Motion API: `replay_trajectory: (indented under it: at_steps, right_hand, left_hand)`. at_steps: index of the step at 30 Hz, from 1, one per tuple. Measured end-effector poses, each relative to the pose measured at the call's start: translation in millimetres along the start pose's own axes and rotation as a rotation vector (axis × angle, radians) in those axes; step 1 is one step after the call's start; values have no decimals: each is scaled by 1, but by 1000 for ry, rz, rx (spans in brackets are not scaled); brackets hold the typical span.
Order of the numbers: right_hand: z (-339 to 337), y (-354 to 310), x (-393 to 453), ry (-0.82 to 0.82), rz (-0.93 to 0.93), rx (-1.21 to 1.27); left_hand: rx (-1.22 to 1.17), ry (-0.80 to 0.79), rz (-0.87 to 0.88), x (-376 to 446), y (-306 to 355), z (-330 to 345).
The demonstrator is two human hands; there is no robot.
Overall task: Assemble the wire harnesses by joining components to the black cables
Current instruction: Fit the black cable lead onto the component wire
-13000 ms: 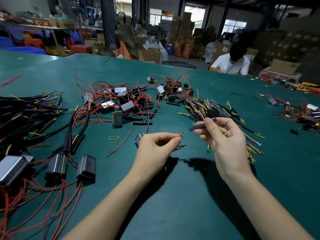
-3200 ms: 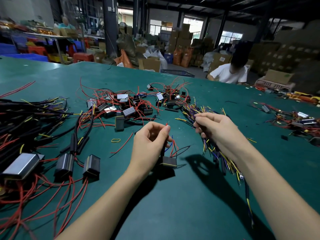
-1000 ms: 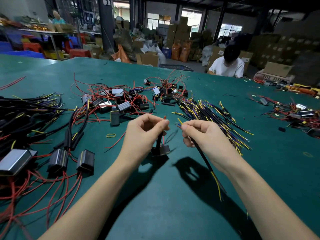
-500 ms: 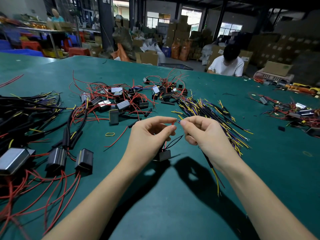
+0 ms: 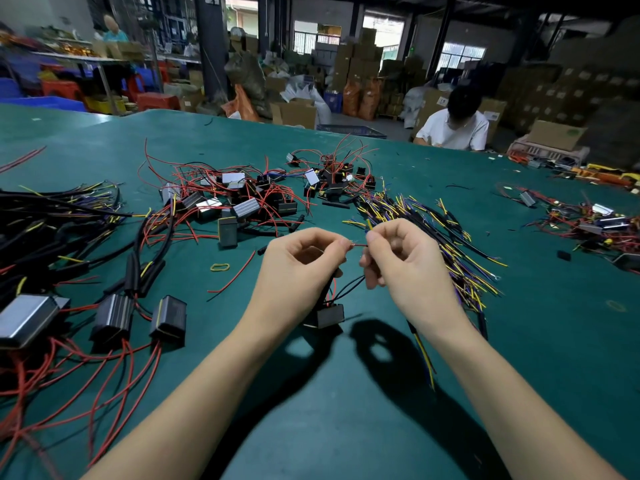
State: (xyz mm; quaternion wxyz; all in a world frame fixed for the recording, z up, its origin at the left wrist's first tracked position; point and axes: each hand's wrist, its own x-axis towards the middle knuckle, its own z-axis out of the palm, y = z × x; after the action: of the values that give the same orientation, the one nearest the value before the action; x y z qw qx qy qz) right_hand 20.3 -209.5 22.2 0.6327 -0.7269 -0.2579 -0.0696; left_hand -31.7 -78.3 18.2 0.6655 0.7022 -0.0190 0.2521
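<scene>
Fingers (image 5: 341, 244) of the left hand (image 5: 298, 271) and right hand (image 5: 408, 268) pinch opposite ends of a thin red wire (image 5: 358, 244) above the green surface (image 5: 346, 410). Below them hangs a small black component (image 5: 329, 315); a black cable (image 5: 420, 344) trails beneath the right wrist.

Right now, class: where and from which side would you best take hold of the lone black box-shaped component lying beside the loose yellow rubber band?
Grip the black box-shaped component across its two long sides, coming from above: it lies flat, clear of the tangled red wires, narrow enough to pinch.
</scene>
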Motion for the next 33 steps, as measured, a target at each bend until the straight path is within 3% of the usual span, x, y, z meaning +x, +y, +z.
replay_trajectory:
  at_steps: [4,11,19,26,33]
  right_hand:
    - [2,4,-1,-30,40,33]
    - [-7,-2,-1,-146,-97,-63]
    - [-5,-6,-3,-96,-330,-307]
    - [-6,-3,-1,-119,-96,-61]
    - [-11,-1,0,-165,-105,-45]
  left_hand:
    - [24,-17,32,-2,-1,1]
    - [141,12,108,-1,-3,-2]
    - [246,59,238,-1,-4,-1]
    - [273,96,298,-2,-7,1]
    - [371,79,377,-1,-9,-1]
